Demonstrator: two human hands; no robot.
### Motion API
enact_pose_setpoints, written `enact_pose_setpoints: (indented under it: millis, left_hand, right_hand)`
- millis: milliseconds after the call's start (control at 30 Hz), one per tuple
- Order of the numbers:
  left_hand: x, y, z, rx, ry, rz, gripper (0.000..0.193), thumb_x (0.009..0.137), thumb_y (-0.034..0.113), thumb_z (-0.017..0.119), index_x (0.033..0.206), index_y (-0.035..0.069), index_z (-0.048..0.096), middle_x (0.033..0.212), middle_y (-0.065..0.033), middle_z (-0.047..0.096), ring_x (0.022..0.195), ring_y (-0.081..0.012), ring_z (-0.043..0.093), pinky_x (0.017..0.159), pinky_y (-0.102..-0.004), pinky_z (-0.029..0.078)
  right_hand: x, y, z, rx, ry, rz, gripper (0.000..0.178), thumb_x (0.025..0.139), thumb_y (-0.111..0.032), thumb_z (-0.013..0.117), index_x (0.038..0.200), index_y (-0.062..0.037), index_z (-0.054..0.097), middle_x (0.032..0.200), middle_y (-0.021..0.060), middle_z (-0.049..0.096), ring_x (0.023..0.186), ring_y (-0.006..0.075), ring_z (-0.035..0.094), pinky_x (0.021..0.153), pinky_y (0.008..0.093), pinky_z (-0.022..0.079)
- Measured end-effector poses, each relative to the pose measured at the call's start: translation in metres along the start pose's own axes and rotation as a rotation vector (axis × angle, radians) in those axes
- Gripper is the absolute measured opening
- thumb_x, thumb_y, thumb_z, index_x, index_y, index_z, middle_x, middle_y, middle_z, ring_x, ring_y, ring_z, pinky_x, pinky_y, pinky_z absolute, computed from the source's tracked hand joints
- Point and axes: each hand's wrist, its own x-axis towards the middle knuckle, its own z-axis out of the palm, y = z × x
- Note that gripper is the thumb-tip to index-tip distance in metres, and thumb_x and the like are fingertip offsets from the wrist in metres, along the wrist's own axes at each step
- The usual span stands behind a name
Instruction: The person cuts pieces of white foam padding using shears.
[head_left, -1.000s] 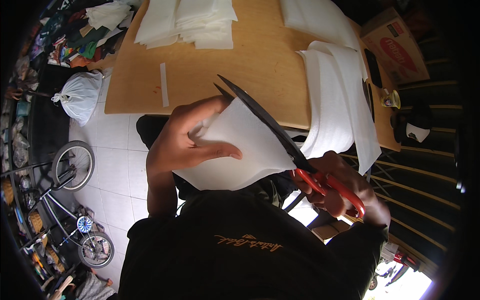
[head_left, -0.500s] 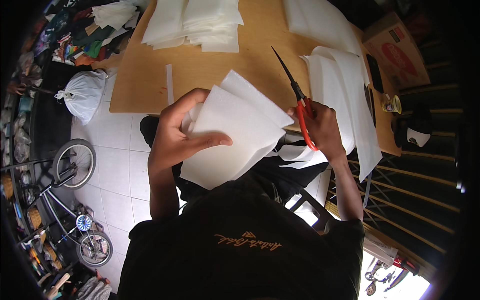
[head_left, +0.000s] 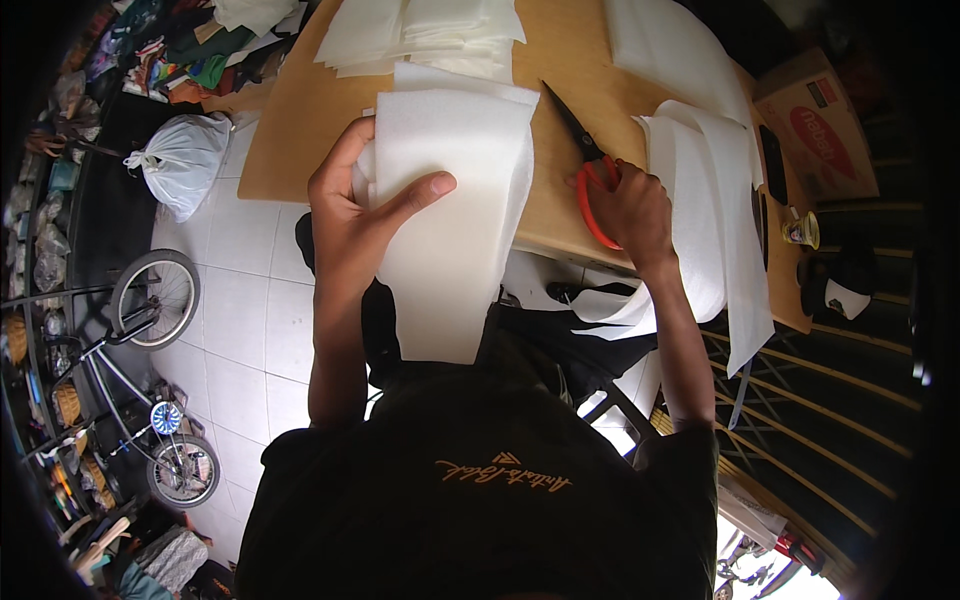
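Note:
My left hand (head_left: 365, 205) is closed on a few layered white foam sheets (head_left: 455, 230), its thumb flat on the top face and its fingers curled behind. The sheets hang upright in front of my chest, their far ends overlapping the table edge. In my right hand (head_left: 635, 215) is a pair of scissors (head_left: 590, 170) with red handles and dark blades. Its blades point away and to the left, over the table, and look closed. They are apart from the sheets.
Stacked white foam pieces (head_left: 420, 35) lie at the back of the wooden table (head_left: 290, 140). Long white sheets (head_left: 690, 190) drape over its right edge, near a cardboard box (head_left: 815, 130) and a small cup (head_left: 800, 230). A tied white bag (head_left: 180, 165) and a bicycle (head_left: 155, 300) are at left.
My left hand has turned the foam sheets from a slant to nearly upright and shifted them farther from me. My right hand has moved slightly up with the scissors.

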Motion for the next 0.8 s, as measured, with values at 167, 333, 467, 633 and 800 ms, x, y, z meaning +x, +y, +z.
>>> enact_pose_setpoints:
  millis: [167,333,467,633,800]
  left_hand:
    - [0.002,-0.002,0.003,0.010,-0.004,0.016,0.043,0.070,0.007,0.082,0.104,-0.003,0.060,0.088,-0.0103,0.068,0.076,-0.0158,0.067,0.067,-0.0279,0.056]
    - [0.002,0.000,0.009,0.010,-0.022,0.009,0.043,0.069,0.008,0.083,0.104,-0.003,0.060,0.089,-0.0103,0.067,0.076,-0.0160,0.067,0.067,-0.0281,0.056]
    - [0.001,0.000,0.010,0.041,-0.052,0.022,0.043,0.069,0.008,0.083,0.103,-0.003,0.059,0.090,-0.0103,0.067,0.077,-0.0159,0.066,0.067,-0.0283,0.056]
    - [-0.006,0.004,0.014,0.071,-0.051,0.033,0.042,0.070,0.007,0.082,0.103,-0.004,0.059,0.091,-0.0104,0.067,0.079,-0.0152,0.066,0.068,-0.0280,0.056]
    - [-0.010,0.000,0.015,0.095,-0.062,0.072,0.042,0.070,0.007,0.083,0.103,-0.004,0.059,0.091,-0.0104,0.067,0.080,-0.0143,0.065,0.068,-0.0275,0.055]
  right_hand:
    - [0.001,0.004,-0.001,-0.070,0.044,-0.047,0.043,0.078,-0.042,0.070,0.081,0.0004,0.066,0.067,0.0231,0.064,0.068,0.0396,0.066,0.066,0.0428,0.054]
    - [0.000,0.010,-0.001,-0.157,0.122,-0.125,0.034,0.080,-0.034,0.069,0.085,-0.0006,0.068,0.070,0.0205,0.065,0.065,0.0368,0.066,0.064,0.0420,0.054]
    - [-0.001,0.011,-0.004,-0.162,0.134,-0.153,0.033,0.079,-0.032,0.070,0.086,-0.0005,0.069,0.071,0.0201,0.066,0.065,0.0352,0.066,0.063,0.0405,0.054]
    - [0.000,0.009,-0.006,-0.130,0.085,-0.160,0.035,0.076,-0.036,0.073,0.083,-0.0017,0.067,0.071,0.0192,0.065,0.066,0.0326,0.067,0.063,0.0390,0.054]
    - [0.000,0.009,-0.007,-0.103,0.057,-0.126,0.040,0.075,-0.039,0.075,0.081,-0.0006,0.067,0.072,0.0199,0.065,0.067,0.0337,0.066,0.063,0.0405,0.053]
